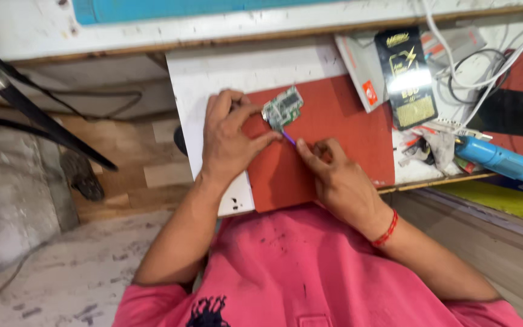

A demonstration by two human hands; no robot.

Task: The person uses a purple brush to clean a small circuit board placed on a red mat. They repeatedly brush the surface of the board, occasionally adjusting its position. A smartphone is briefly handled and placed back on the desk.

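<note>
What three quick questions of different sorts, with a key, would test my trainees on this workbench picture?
1. True or false: the left hand steadies the small green circuit board on the red mat.
2. What does the right hand hold? A) purple-tipped tool B) scissors C) screw
3. Fill in: the blue tool lies to the ____ of the mat.

Key: 1 true; 2 A, the thin purple tool pointing at the board's lower edge; 3 right.
</note>
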